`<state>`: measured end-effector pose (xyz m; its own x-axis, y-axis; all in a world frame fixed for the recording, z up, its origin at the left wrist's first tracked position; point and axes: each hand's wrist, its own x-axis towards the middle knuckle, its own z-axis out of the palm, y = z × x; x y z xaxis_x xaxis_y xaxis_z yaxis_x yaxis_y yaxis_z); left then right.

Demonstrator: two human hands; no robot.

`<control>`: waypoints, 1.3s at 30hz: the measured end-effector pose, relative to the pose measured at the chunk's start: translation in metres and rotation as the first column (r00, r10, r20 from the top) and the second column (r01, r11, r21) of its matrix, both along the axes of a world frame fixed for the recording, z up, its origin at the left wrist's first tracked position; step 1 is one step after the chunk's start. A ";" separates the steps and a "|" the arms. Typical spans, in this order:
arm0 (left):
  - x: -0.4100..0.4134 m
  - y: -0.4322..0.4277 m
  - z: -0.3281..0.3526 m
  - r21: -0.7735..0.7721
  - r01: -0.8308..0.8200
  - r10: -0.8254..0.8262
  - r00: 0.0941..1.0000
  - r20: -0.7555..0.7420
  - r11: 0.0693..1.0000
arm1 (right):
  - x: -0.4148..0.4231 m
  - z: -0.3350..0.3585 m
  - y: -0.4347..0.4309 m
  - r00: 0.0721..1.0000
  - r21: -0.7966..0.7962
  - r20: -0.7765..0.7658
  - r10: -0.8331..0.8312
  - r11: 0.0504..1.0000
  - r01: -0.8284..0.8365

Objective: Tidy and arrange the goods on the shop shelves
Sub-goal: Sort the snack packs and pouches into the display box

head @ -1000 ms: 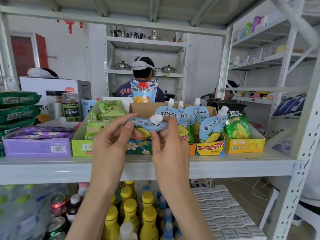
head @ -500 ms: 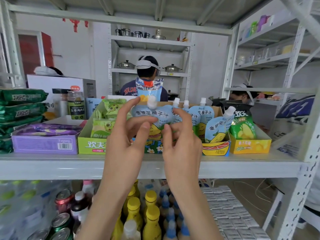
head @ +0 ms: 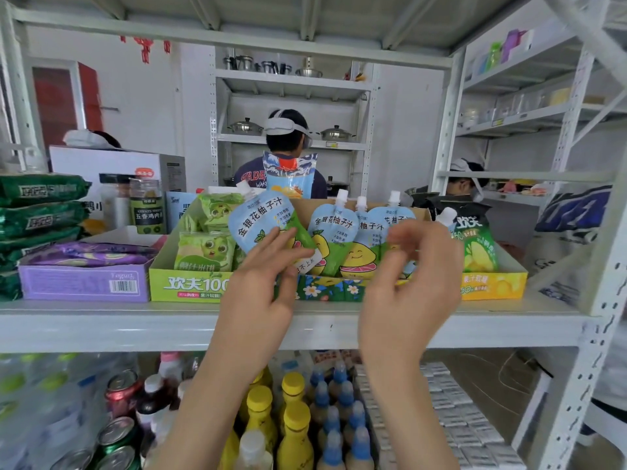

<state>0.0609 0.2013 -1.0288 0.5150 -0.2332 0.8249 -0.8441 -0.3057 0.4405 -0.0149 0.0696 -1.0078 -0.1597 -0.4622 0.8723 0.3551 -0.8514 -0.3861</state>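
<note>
My left hand (head: 261,293) pinches the lower part of a light-blue spouted juice pouch (head: 258,225), which stands upright with its cap leaning left. It is over the left end of the flowered cardboard box (head: 325,290) on the grey shelf (head: 101,320). Several matching pouches (head: 334,232) stand in a row inside that box. My right hand (head: 410,293) hovers in front of the right-hand pouches with its fingers loosely curled, holding nothing that I can see.
A green box of snack packs (head: 190,286) and a purple box (head: 81,283) sit to the left, a yellow box (head: 492,283) to the right. Green bags (head: 37,212) are stacked far left. Bottles (head: 291,422) and cans (head: 118,432) fill the shelf below. A person (head: 285,144) stands behind.
The pouch went from lying sideways in both hands to standing upright. My right hand has let go of it and moved right; my left hand alone holds it now.
</note>
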 end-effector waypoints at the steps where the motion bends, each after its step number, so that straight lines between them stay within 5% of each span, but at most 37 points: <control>1: 0.001 -0.001 -0.002 -0.019 -0.029 0.030 0.999 0.029 0.999 | -0.004 0.003 -0.005 0.999 0.037 0.024 -0.026 0.999 0.025; 6: -0.001 -0.009 -0.006 -0.056 -0.187 0.189 0.981 0.043 0.981 | 0.001 0.002 -0.040 0.979 0.102 -0.202 -0.023 0.994 0.045; 10: -0.002 -0.016 -0.009 0.023 -0.322 0.322 0.947 0.011 0.947 | 0.015 -0.010 -0.059 0.845 -0.010 -0.531 -0.069 0.997 0.075; 13: -0.005 -0.019 -0.009 0.043 -0.336 0.337 0.941 -0.011 0.941 | 0.017 -0.014 -0.062 0.772 -0.105 -0.625 -0.116 0.992 0.065; 18: -0.007 -0.022 -0.006 0.032 -0.329 0.331 0.943 -0.046 0.944 | 0.015 -0.010 -0.062 0.782 -0.068 -0.617 -0.094 0.995 0.066; 29: 0.016 -0.012 0.003 0.290 -0.100 0.095 0.995 0.033 0.952 | 0.002 -0.001 -0.074 0.717 0.024 -0.697 -0.011 0.999 0.038; 35: 0.008 0.010 0.008 0.174 -0.080 0.085 0.996 -0.024 0.982 | -0.017 0.013 -0.094 0.882 0.284 -0.450 0.143 0.959 -0.011; 39: 0.004 0.012 0.005 0.191 -0.063 0.064 0.998 -0.002 0.980 | -0.023 0.014 -0.101 0.856 0.191 -0.511 0.082 0.981 0.019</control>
<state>0.0654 0.2131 -1.0241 0.5407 -0.3522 0.7639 -0.8166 -0.4377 0.3762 -0.0379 -0.0319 -0.9937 0.3057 -0.6179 0.7244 0.0875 -0.7394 -0.6675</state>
